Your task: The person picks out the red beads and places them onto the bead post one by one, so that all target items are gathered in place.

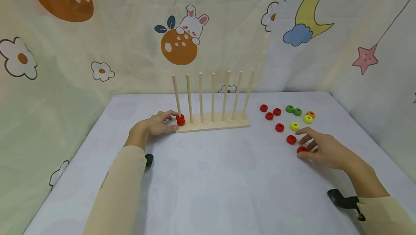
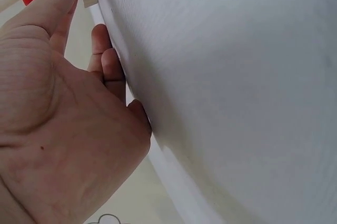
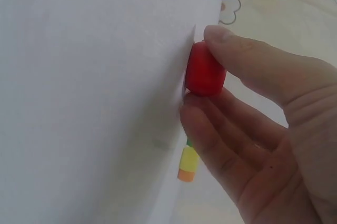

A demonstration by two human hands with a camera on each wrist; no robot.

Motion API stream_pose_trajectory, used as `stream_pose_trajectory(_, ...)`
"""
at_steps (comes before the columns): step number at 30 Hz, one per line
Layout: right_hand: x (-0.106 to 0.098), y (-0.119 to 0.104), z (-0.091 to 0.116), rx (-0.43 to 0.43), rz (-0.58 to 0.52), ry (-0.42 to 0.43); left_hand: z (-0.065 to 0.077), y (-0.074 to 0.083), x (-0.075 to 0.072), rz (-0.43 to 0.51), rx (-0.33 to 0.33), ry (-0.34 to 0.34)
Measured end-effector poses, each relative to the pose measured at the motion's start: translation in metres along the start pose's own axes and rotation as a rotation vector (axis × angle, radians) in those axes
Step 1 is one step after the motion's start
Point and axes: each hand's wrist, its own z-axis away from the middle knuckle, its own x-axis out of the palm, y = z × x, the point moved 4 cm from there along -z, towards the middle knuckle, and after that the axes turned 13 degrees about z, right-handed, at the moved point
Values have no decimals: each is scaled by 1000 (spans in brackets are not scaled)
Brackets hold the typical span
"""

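The right hand (image 1: 326,150) has its grip clamped on a red bead (image 3: 205,71), at or just above the surface (image 1: 221,184), right side. The bead looks light, stiff, perhaps slippery; its round side seems the good place to hold. The left hand (image 1: 154,124) touches the stand (image 1: 221,124); whether it clamps, I cannot tell. The leftmost peg (image 1: 176,92) carries stacked red rings (image 1: 180,120).
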Motion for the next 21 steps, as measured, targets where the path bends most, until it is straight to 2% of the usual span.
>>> stream_pose_trajectory(6,-4,-2,0,24,29,5,10,5,-1,-6,26,8)
stream_pose_trajectory(14,-16,-6,-1,-5,25,113,7,5,-1,6,15,13)
stream_pose_trajectory(17,-19,-11,1,-36,30,173,9,5,-1,13,13,14)
stream_pose_trajectory(21,-20,-19,1,-125,29,277,11,6,-1,10,19,10)
